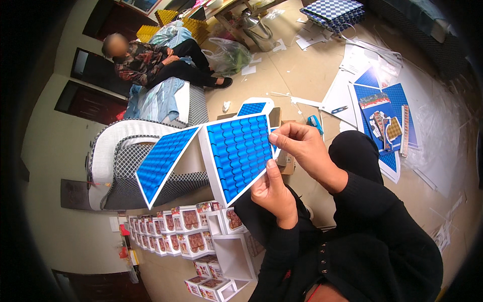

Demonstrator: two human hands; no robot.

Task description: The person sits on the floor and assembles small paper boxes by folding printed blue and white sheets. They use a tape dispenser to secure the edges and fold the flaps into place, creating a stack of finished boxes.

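A foam-board roof model [239,156] with blue tile-patterned panels and white edges is held up in front of me. My left hand [275,195] grips its lower right edge, thumb on the tiled face and fingers mostly hidden behind. My right hand [308,150] pinches the panel's right edge higher up, thumb and forefinger pressed together. A second blue panel [167,162] slants out on the model's left, and a smaller blue piece [251,108] shows beyond the top edge. What lies behind the main panel is hidden.
White house-shaped boxes [193,242] stand in rows at the lower left. Printed blue sheets [397,108] and white offcuts lie on the floor at right, near a blue cutter [339,109]. A person sits on a couch [108,156]; a metal kettle [256,31] stands at the back.
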